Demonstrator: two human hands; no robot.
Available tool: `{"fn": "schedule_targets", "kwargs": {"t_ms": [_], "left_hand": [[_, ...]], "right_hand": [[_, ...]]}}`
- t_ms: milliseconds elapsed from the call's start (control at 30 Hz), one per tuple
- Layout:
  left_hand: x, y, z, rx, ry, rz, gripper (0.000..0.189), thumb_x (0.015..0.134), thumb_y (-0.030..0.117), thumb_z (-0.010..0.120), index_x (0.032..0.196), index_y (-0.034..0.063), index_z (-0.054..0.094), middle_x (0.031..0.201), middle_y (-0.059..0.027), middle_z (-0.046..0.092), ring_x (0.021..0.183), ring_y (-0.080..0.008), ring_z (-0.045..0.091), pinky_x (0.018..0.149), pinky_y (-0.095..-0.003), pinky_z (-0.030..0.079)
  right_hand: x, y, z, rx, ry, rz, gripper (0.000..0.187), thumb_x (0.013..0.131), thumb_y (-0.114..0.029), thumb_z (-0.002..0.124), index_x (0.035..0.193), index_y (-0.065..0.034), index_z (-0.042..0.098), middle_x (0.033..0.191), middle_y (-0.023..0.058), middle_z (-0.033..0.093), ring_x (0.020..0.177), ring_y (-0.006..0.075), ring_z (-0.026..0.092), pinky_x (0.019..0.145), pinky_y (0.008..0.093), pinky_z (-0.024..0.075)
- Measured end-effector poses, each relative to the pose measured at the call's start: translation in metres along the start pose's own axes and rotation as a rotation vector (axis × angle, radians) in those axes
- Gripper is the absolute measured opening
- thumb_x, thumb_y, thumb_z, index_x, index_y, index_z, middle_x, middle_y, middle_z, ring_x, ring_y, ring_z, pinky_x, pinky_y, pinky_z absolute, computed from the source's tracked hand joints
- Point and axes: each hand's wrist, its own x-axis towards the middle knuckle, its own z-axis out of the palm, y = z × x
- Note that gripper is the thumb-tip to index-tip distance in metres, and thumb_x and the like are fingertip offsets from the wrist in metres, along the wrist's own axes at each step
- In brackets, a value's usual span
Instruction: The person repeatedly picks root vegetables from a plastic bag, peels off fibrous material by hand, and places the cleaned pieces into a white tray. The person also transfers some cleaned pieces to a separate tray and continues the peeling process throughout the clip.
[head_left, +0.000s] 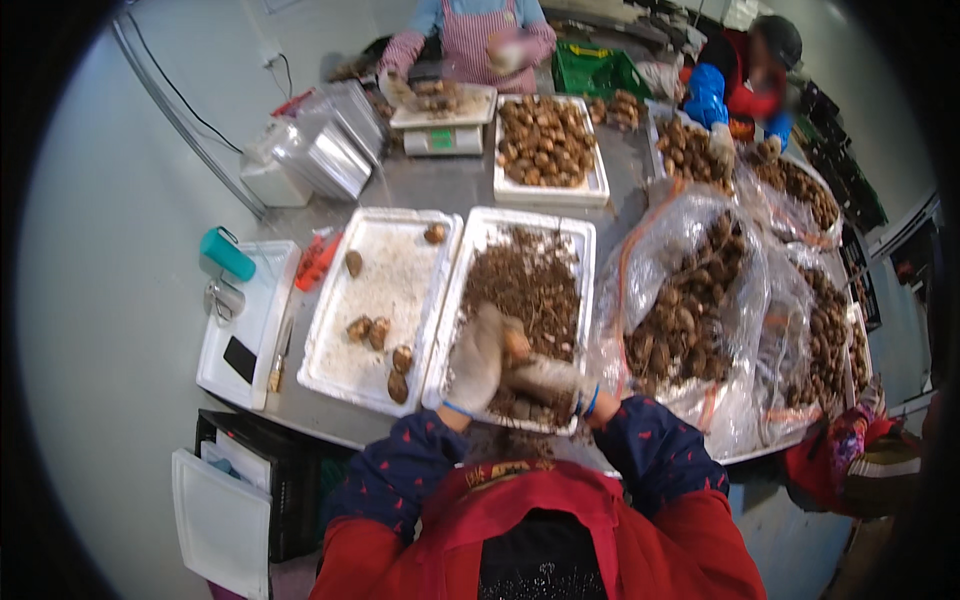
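Observation:
Both my hands wear pale, soiled work gloves and meet over the near half of a white foam tray (587, 255) strewn with brown soil and root scraps (525, 281). My left hand (477, 356) is closed around a brown tuber (516, 341) with a light, peeled-looking patch. Against the same tuber lies my right hand (551, 377); blur and overlap hide whether its fingers grip it. Several dark tubers (521, 407) lie under my hands in the soil. Left of this tray, a second foam tray (382, 292) holds several loose tubers (379, 332).
An open plastic sack (679, 315) of soil-covered tubers stands at right. Beyond the trays are a full tuber tray (546, 142) and a digital scale (442, 139). A teal cup (227, 253) and a phone (240, 360) rest on a white lid at left. Co-workers (487, 37) stand across the table and at right.

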Motion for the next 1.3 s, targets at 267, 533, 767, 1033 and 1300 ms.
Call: {"fn": "schedule_targets", "kwargs": {"t_ms": [267, 533, 767, 1033, 1300], "left_hand": [[0.014, 0.032, -0.008, -0.75, -0.028, -0.658, 0.055, 0.104, 0.054, 0.048, 0.103, 0.0033, 0.067, 0.064, -0.0023, 0.057, 0.044, -0.0087, 0.046, 0.037, -0.023, 0.033], [-0.013, -0.032, 0.011, -0.072, 0.004, -0.089, 0.048, 0.106, 0.045, 0.049, 0.124, 0.002, 0.062, 0.103, -0.01, 0.067, 0.084, -0.0197, 0.067, 0.067, -0.0316, 0.055], [-0.028, -0.005, -0.01, 0.323, -0.186, -0.136, 0.035, 0.105, 0.024, 0.05, 0.131, 0.0019, 0.059, 0.111, -0.0124, 0.069, 0.099, -0.0244, 0.068, 0.086, -0.0394, 0.056], [-0.002, 0.036, -0.029, 0.123, -0.213, 0.062, 0.038, 0.104, 0.027, 0.056, 0.13, 0.0001, 0.061, 0.122, -0.012, 0.069, 0.106, -0.0211, 0.067, 0.095, -0.0352, 0.053], [-0.011, 0.032, -0.007, -0.195, -0.315, -0.243, 0.039, 0.097, 0.015, 0.067, 0.131, -0.0012, 0.06, 0.123, -0.0062, 0.065, 0.107, -0.0114, 0.06, 0.092, -0.0258, 0.051]], "right_hand": [[-0.042, -0.058, -0.017, 0.365, 0.634, 0.081, 0.04, 0.1, -0.022, 0.063, 0.131, 0.0018, 0.057, 0.108, 0.0131, 0.069, 0.092, 0.0176, 0.067, 0.079, 0.0306, 0.0558], [-0.036, -0.073, -0.014, -0.118, 0.818, -0.098, 0.053, 0.087, -0.026, 0.076, 0.128, 0.0043, 0.06, 0.117, 0.026, 0.066, 0.113, 0.039, 0.063, 0.096, 0.0413, 0.051], [-0.018, -0.053, -0.008, 0.545, 0.772, -0.065, 0.045, 0.099, -0.021, 0.065, 0.136, 0.001, 0.054, 0.122, 0.0115, 0.066, 0.111, 0.0201, 0.064, 0.091, 0.0325, 0.0526], [-0.039, -0.017, -0.006, 0.714, 0.467, -0.229, 0.046, 0.105, -0.023, 0.053, 0.145, 0.0001, 0.046, 0.134, 0.0091, 0.06, 0.12, 0.0188, 0.06, 0.093, 0.0331, 0.055], [-0.032, -0.01, 0.02, 1.052, 0.699, 0.022, 0.044, 0.103, -0.021, 0.059, 0.14, 0.0001, 0.049, 0.117, 0.008, 0.065, 0.078, 0.0139, 0.065, 0.058, 0.0263, 0.0537]]}}
